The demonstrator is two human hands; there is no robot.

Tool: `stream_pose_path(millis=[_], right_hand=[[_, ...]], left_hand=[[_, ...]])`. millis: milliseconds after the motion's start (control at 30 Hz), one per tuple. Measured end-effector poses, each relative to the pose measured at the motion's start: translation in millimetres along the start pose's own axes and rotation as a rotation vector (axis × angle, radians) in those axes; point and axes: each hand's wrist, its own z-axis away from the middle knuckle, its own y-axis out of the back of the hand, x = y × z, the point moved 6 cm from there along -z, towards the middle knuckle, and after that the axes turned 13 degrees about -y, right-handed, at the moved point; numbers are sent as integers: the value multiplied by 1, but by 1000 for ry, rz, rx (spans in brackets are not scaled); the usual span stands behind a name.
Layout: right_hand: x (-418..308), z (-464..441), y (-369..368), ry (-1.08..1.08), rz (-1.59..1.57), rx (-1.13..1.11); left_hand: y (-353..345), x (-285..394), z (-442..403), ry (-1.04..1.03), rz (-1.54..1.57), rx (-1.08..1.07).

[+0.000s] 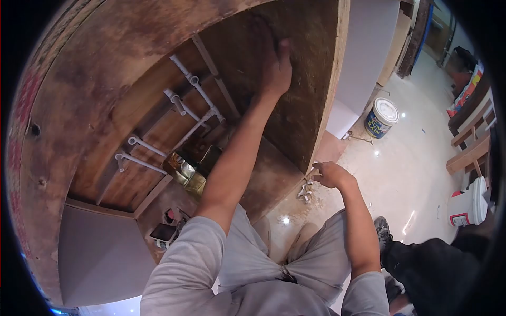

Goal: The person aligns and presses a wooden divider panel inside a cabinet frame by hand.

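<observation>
My left hand (275, 66) reaches up inside a wooden cabinet, its fingers stretched out along the dark side panel (303, 79). The fingertips fade into shadow. My right hand (336, 175) is at the lower front corner of that panel, fingers bent and drawn together. Anything small between them is too hard to make out. White plastic pipes (203, 97) with ring ends run across the cabinet's wooden back. Below them, partly behind my left forearm, stands a clear container of yellowish liquid (191, 179). Crumpled shiny scraps (304, 192) lie on the floor beneath my right hand.
A paint bucket (382, 118) stands on the glossy floor to the right, with a white bucket (468, 203) farther over. Wooden frames (472, 150) lean at the right edge. Another person's dark-clothed leg (437, 266) is close by. A dark rectangular object (164, 231) lies at lower left.
</observation>
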Motion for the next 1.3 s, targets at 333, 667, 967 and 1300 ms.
stream_pose_path(millis=[333, 667, 967, 1300], right_hand=[[6, -4, -7, 8, 12, 41], [-11, 0, 2, -5, 89, -25], [-2, 0, -4, 10, 70, 4], [-3, -1, -4, 26, 82, 17]], left_hand=[[11, 18, 5, 3, -38, -99], [-11, 6, 25, 213, -114, 126], [-30, 28, 69, 211, -153, 55], [-21, 45, 58, 104, -160, -51]])
